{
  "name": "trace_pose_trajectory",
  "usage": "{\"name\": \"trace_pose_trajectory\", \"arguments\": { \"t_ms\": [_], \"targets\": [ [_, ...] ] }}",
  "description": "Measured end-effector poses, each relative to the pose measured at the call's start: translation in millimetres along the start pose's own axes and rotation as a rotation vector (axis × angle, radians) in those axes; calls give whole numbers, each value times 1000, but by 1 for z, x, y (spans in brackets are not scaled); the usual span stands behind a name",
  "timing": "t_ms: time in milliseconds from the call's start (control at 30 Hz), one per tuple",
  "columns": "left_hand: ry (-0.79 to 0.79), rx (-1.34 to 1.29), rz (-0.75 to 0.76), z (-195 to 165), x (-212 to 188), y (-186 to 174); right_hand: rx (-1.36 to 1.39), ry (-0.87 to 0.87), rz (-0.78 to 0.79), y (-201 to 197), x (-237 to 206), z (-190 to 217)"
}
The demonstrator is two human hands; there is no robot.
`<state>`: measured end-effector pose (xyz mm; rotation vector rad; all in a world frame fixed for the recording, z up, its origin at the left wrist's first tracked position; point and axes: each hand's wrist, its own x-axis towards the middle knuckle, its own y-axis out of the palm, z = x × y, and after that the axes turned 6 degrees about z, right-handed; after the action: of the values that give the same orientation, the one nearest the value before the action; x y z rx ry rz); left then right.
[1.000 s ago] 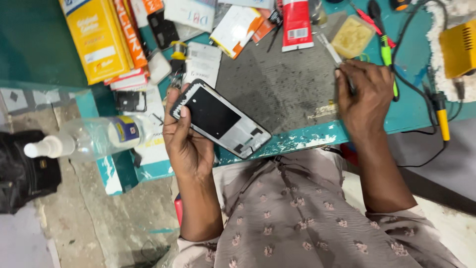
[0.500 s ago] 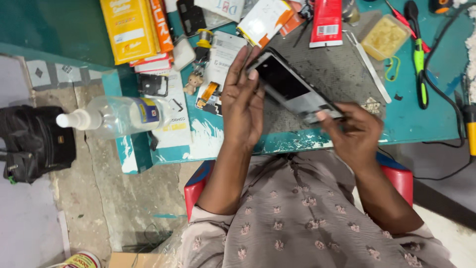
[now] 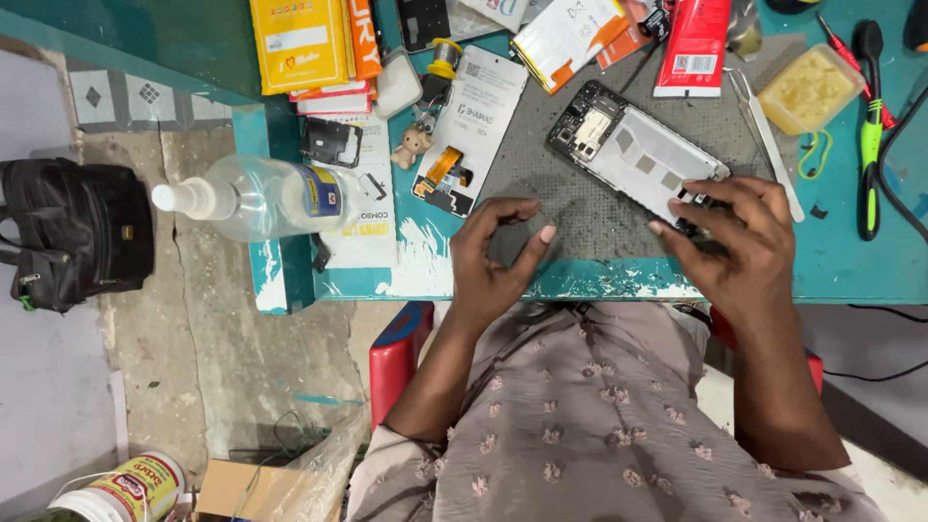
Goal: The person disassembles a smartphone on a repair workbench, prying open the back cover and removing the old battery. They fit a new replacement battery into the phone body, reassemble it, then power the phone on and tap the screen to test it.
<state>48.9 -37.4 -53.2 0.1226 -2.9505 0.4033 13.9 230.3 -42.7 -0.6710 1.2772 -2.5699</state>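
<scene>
An opened phone frame (image 3: 633,150) lies face down on the grey work mat (image 3: 570,217), its inner metal plate and circuit parts showing. My right hand (image 3: 739,237) rests its fingertips on the frame's lower end, pressing it against the mat. My left hand (image 3: 498,256) hovers over the mat's left part, fingers curled and apart, holding nothing. A detached white phone back panel (image 3: 474,121) with an orange flex cable lies left of the frame.
On the teal table (image 3: 851,261) lie metal tweezers (image 3: 768,145), a yellow-filled plastic tub (image 3: 810,89), a green-handled screwdriver (image 3: 872,135), a red packet (image 3: 691,43) and yellow boxes (image 3: 300,43). A clear spray bottle (image 3: 256,198) lies at the left edge. A black bag (image 3: 72,237) sits on the floor.
The phone was held up in both hands, then turned over and laid on the mat. My left hand let go of it; my right hand stays on its lower end.
</scene>
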Motion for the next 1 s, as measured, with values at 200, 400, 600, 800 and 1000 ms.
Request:
{"name": "trace_pose_trajectory", "arguments": {
  "t_ms": [200, 400, 600, 800, 1000],
  "targets": [
    [72, 63, 30, -3, 2, 1, -62, -39, -178, 0, -3, -3],
    [94, 56, 118, -4, 2, -3, 122, 20, -274, 7, -14, -23],
    [161, 141, 105, -9, 14, -10, 165, -22, -195, 4, -19, -33],
    [300, 684, -372, 10, 69, -62, 173, -22, -168, 4, -21, -39],
    [57, 1027, -453, 40, 118, -94, 207, 28, -168, 4, -17, -33]
  ]
}}
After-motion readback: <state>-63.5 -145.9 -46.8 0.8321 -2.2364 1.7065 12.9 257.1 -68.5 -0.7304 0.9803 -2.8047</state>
